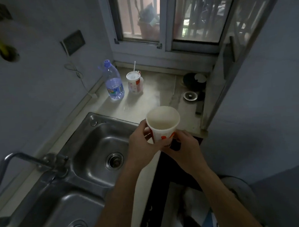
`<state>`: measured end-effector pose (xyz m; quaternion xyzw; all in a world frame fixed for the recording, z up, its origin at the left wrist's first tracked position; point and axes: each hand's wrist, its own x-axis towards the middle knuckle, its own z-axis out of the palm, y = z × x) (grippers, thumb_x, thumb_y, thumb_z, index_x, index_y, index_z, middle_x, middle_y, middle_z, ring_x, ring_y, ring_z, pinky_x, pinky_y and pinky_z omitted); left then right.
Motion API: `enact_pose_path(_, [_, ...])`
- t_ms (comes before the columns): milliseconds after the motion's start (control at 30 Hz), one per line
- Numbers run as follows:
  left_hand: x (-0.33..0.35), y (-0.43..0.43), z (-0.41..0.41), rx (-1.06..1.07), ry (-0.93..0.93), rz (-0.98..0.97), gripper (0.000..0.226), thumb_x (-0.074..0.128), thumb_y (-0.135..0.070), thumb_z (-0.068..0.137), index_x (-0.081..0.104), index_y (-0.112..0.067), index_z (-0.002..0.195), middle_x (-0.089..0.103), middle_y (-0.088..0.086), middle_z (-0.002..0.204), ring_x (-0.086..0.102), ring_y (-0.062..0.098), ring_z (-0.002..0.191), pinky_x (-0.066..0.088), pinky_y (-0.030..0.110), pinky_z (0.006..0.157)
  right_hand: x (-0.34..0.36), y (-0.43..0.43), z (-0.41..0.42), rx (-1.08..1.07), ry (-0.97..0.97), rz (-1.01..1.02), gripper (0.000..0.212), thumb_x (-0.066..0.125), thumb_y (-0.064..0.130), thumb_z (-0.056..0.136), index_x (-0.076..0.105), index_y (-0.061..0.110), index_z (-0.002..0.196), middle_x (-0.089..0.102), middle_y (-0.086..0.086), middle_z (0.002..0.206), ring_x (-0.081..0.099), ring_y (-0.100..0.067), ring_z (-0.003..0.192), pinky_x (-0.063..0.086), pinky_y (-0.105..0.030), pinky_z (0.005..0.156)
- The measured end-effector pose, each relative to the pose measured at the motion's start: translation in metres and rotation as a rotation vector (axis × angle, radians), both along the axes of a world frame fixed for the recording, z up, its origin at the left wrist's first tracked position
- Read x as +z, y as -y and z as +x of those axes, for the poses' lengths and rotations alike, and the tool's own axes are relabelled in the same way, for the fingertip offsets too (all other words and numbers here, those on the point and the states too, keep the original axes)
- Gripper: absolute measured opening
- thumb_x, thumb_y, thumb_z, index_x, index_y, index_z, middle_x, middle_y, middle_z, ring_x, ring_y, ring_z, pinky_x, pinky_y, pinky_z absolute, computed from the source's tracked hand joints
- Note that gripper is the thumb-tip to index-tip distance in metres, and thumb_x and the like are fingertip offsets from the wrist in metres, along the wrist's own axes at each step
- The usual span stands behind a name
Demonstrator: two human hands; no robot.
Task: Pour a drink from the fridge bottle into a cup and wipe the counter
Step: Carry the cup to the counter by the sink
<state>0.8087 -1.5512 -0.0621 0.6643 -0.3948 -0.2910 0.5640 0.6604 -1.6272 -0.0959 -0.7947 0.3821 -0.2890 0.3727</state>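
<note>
Beside the sink [98, 148], the desk [144, 103] carries the capped bottle [113, 82] at the back. The paper cup [162, 124] is above the desk's front edge; the left hand [142, 142] and right hand [184, 146] curl around it. Pouring and wiping seem not yet done.

You hold a white paper cup [162, 123] upright in both hands above the counter's [144, 103] front edge. Your left hand [141, 145] grips its side at 9 o'clock; your right hand [184, 146] curls round its base at 4 o'clock. At 11 o'clock, well apart, a capped plastic bottle [113, 82] stands just beside a second cup [134, 83] with a straw. The steel sink [93, 135] lies at 8 o'clock.
</note>
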Motion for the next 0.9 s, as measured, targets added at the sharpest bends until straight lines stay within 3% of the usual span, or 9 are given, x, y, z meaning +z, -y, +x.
enact_pose_path(100, [-0.002,0.031,0.010,0.023,-0.003,0.006,0.078,0.095,-0.022,0.062,0.057,-0.022,0.130,0.070,-0.006,0.118,0.067,0.013,0.111,0.059,0.044,0.090,-0.003,0.032,0.012,0.007,0.010,0.011,0.049,0.078,0.050,0.070,0.065,0.024,0.109,0.061,0.011,0.105,0.061,-0.006,0.093,0.054,-0.028,0.080])
enact_pose_path(233, [0.001,0.082,0.019,0.069,-0.031,-0.008,0.077,0.095,-0.014,0.062,0.058,-0.022,0.129,0.069,-0.008,0.119,0.067,0.011,0.110,0.059,0.045,0.090,-0.002,0.089,0.026,0.022,0.030,-0.009,0.045,0.082,0.044,0.073,0.065,0.026,0.110,0.056,0.018,0.098,0.055,0.003,0.087,0.041,-0.009,0.072])
enact_pose_path(367, [0.006,0.131,0.026,0.145,-0.048,-0.022,0.074,0.095,-0.017,0.061,0.058,-0.032,0.123,0.069,-0.011,0.118,0.068,0.012,0.109,0.059,0.045,0.090,0.001,0.147,0.038,0.079,0.023,-0.019,0.054,0.082,0.044,0.073,0.063,0.026,0.120,0.060,0.014,0.107,0.057,-0.003,0.094,0.044,-0.015,0.077])
enact_pose_path(567, [0.007,0.175,0.038,0.214,-0.014,-0.044,0.072,0.092,-0.018,0.066,0.056,-0.025,0.128,0.068,-0.011,0.120,0.066,0.007,0.109,0.059,0.033,0.090,-0.002,0.207,0.063,0.150,-0.005,-0.011,0.054,0.083,0.042,0.072,0.064,0.022,0.119,0.063,0.007,0.112,0.061,-0.010,0.096,0.053,-0.030,0.080])
enact_pose_path(700, [0.003,0.195,0.053,0.242,0.016,-0.028,0.069,0.092,-0.019,0.067,0.053,-0.042,0.119,0.065,-0.021,0.115,0.064,-0.002,0.107,0.057,0.022,0.085,-0.014,0.227,0.081,0.178,0.016,0.030,0.050,0.083,0.043,0.071,0.064,0.028,0.115,0.064,0.015,0.109,0.059,-0.001,0.096,0.047,-0.016,0.077])
enact_pose_path(800, [-0.012,0.207,0.065,0.256,0.016,-0.017,0.066,0.092,-0.020,0.067,0.053,-0.045,0.114,0.066,-0.020,0.114,0.064,0.000,0.108,0.057,0.023,0.085,-0.024,0.240,0.095,0.179,-0.007,0.000,0.044,0.085,0.037,0.071,0.065,0.025,0.108,0.061,0.018,0.102,0.056,0.005,0.088,0.038,-0.002,0.070])
enact_pose_path(900, [-0.033,0.218,0.079,0.266,0.017,0.001,0.064,0.093,-0.022,0.067,0.055,-0.044,0.113,0.068,-0.016,0.113,0.066,0.002,0.106,0.058,0.026,0.086,-0.041,0.251,0.108,0.201,-0.020,-0.003,0.045,0.085,0.038,0.071,0.064,0.026,0.109,0.064,0.016,0.103,0.058,-0.001,0.091,0.041,-0.009,0.074])
